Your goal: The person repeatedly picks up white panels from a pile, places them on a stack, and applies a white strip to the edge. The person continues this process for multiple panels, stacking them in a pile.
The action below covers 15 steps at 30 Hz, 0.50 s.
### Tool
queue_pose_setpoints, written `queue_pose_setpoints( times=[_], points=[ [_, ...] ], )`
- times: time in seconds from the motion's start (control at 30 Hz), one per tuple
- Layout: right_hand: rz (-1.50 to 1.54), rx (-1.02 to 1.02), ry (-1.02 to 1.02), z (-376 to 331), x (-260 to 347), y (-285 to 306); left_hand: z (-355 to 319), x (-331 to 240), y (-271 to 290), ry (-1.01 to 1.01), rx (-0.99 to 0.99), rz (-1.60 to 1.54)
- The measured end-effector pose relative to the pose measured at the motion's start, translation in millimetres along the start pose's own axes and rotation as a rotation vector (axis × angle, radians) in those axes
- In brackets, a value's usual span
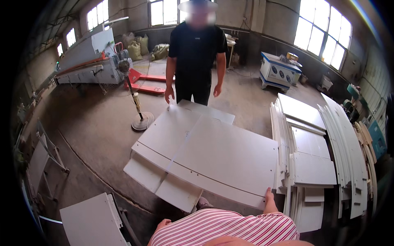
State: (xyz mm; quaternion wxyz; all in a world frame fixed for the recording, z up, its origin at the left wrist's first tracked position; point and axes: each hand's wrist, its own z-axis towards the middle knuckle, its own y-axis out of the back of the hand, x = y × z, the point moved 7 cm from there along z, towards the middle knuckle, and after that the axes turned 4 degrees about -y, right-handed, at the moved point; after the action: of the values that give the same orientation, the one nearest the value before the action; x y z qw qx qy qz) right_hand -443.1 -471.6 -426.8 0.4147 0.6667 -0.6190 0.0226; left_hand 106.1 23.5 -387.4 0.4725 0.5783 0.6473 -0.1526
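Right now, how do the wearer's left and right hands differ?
The right hand is at the near right corner of the white panel; the left hand is beside the striped garment, away from the panel. The right hand reaches farther forward than the left hand. Both are bare.

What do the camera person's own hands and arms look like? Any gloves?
No gloves: the left hand and the right hand are both bare. The clothing near them is white with thin red stripes. How long its sleeves are is hard to tell.
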Motion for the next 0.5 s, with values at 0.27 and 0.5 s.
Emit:
queue_pose_setpoints(
  times=[0.27, 0.5],
  points=[
    [0.077, -0.059, 0.016, 16.6, -2.6, 2.8, -14.4, -14.7, 14.2, -0.001, -0.165, 0.042],
    [0.064, -0.039, -0.010, 9.6, -6.5, 1.9, -21.0, -9.4, 34.0, 0.151, -0.152, -0.006]
  ],
)
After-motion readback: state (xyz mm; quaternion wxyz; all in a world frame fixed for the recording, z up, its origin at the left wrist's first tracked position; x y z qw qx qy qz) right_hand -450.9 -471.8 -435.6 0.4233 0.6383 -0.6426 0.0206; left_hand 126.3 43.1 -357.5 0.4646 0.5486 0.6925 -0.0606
